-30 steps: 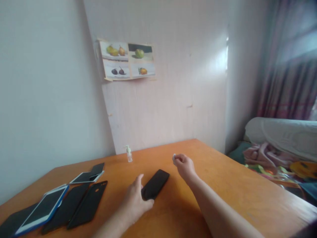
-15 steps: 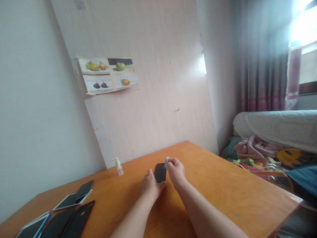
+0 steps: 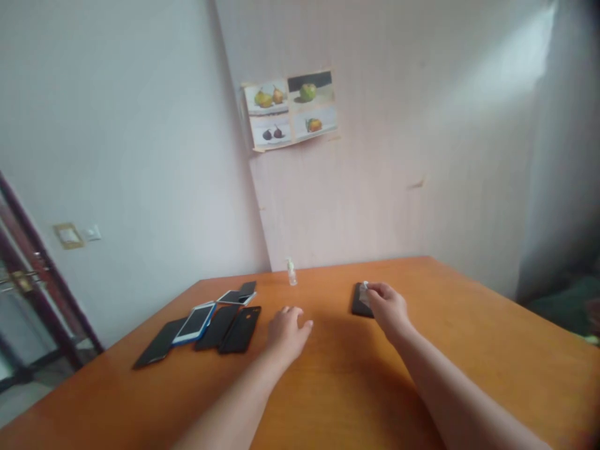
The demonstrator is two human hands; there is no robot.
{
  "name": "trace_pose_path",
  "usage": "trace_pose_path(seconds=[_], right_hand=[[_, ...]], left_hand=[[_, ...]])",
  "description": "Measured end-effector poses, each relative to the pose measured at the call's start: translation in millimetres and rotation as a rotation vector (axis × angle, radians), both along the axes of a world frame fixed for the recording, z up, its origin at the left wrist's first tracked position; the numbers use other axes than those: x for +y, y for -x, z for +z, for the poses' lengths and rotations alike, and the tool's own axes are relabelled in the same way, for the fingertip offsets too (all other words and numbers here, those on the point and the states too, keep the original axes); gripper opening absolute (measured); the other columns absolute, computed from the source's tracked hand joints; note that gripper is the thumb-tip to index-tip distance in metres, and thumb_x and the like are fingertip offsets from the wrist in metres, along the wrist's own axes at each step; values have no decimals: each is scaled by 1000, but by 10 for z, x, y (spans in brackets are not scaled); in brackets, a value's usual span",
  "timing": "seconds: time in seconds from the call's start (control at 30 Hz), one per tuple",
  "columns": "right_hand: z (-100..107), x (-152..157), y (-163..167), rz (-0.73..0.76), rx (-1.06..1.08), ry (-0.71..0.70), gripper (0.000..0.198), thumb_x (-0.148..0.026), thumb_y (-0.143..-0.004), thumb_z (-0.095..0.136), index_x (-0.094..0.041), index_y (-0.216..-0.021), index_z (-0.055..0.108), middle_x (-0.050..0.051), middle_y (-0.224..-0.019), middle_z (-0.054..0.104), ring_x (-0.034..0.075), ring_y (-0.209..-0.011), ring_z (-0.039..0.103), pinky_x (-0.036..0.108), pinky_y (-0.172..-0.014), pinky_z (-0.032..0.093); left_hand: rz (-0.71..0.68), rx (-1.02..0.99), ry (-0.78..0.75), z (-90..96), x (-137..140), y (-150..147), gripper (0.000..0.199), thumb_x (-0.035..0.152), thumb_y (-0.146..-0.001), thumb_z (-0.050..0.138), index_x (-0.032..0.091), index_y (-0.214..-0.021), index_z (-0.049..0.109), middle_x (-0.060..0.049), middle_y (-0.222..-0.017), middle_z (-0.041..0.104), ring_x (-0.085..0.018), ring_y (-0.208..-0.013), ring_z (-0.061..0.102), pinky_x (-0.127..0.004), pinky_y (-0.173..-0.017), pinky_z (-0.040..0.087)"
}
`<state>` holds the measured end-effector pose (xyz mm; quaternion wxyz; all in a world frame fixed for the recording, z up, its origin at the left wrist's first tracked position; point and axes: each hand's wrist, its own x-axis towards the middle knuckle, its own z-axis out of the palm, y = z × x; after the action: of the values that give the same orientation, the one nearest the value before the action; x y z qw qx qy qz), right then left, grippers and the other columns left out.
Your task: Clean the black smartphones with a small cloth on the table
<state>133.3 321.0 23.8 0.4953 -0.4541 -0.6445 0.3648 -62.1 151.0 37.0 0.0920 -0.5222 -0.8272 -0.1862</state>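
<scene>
My right hand (image 3: 389, 309) pinches a small crumpled white tissue (image 3: 364, 292) between thumb and fingers. Under it a black phone (image 3: 359, 307) lies flat on the orange wooden table (image 3: 328, 387), partly hidden by that hand. My left hand (image 3: 287, 334) hovers over the table to the left, fingers apart and holding nothing. Nearest to it on the left lies a black phone case (image 3: 240, 331) with a small hole near one end. Behind the hands stands a small clear pump bottle (image 3: 292, 275) with a pale green top.
Left of my hands lie a dark flat case (image 3: 160, 344), a blue-edged white phone (image 3: 195, 324), another black case (image 3: 216, 326) and a white phone (image 3: 229, 296) with a dark one (image 3: 248, 289) on it. A wall with fruit pictures (image 3: 290, 109) rises behind the table.
My left hand has let go of the black phone and moved left towards the other devices. The view has swung left. My right hand stays at the phone with the tissue.
</scene>
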Motion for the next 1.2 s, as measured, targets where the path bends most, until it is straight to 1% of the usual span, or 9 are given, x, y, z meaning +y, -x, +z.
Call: trace_pose_path(seconds=[0.13, 0.27, 0.33, 0.5, 0.73, 0.9, 1.07, 1.13, 1.2], right_hand=[[-22, -48, 8, 19, -65, -23, 41, -41, -73, 51, -16, -98, 72, 7, -79, 71, 21, -72, 63, 28, -61, 43], [-49, -54, 4, 3, -127, -44, 40, -40, -73, 51, -17, -98, 72, 6, -77, 71, 20, -70, 62, 28, -60, 41], [-64, -44, 3, 0, -151, -51, 39, -40, -73, 52, -17, -97, 73, 6, -77, 71, 20, -70, 62, 28, -60, 41], [-83, -34, 0, 5, -167, -67, 35, -38, -73, 54, -18, -94, 73, 6, -76, 71, 20, -71, 62, 28, -62, 41], [-87, -13, -29, -24, -84, -57, 36, -40, -70, 57, -17, -91, 73, 6, -73, 71, 19, -65, 61, 26, -57, 41], [-49, -10, -81, -86, 55, -38, 36, -37, -69, 56, -14, -91, 74, 7, -71, 71, 19, -64, 62, 26, -56, 43], [163, -113, -117, -105, 227, -51, 43, -35, -70, 57, -9, -100, 71, 9, -76, 70, 18, -65, 61, 25, -56, 45], [259, -197, -134, -66, 272, -52, 43, -35, -69, 59, -9, -101, 70, 8, -74, 69, 16, -62, 60, 24, -54, 45], [322, -308, -172, -10, 297, -50, 41, -35, -69, 61, -10, -100, 71, 7, -73, 69, 14, -60, 59, 23, -53, 45]], left_hand=[[155, 54, 6, 98, -498, 380, 29, 42, -86, 54, 21, -104, 62, -8, -109, 62, -24, -104, 56, -33, -86, 40], [263, 83, 34, 76, -802, 648, 28, 45, -82, 56, 20, -93, 63, -9, -103, 60, -27, -101, 56, -37, -82, 42], [288, 84, 46, 17, -880, 725, 26, 44, -80, 57, 20, -84, 63, -9, -98, 60, -29, -97, 56, -39, -80, 42], [297, 84, 18, -114, -956, 777, 14, 27, -80, 53, 19, -74, 62, -11, -91, 61, -28, -90, 58, -38, -75, 43], [185, 73, -137, -80, -1021, 667, 17, 19, -86, 47, 18, -74, 58, -9, -86, 61, -22, -89, 58, -32, -82, 42], [34, 62, -215, -17, -1103, 356, 15, 18, -89, 44, 19, -78, 53, -7, -90, 59, -21, -93, 56, -32, -82, 42], [-225, 13, -220, -7, -1137, -421, 14, 21, -94, 38, 21, -88, 51, -6, -96, 58, -20, -91, 54, -33, -81, 43], [-303, 12, -173, -53, -1138, -717, 12, 18, -92, 40, 21, -87, 51, -6, -97, 58, -20, -91, 52, -34, -81, 43], [-366, 30, -109, -105, -1145, -886, 8, 17, -89, 46, 21, -85, 51, -6, -98, 58, -21, -90, 52, -35, -80, 42]])
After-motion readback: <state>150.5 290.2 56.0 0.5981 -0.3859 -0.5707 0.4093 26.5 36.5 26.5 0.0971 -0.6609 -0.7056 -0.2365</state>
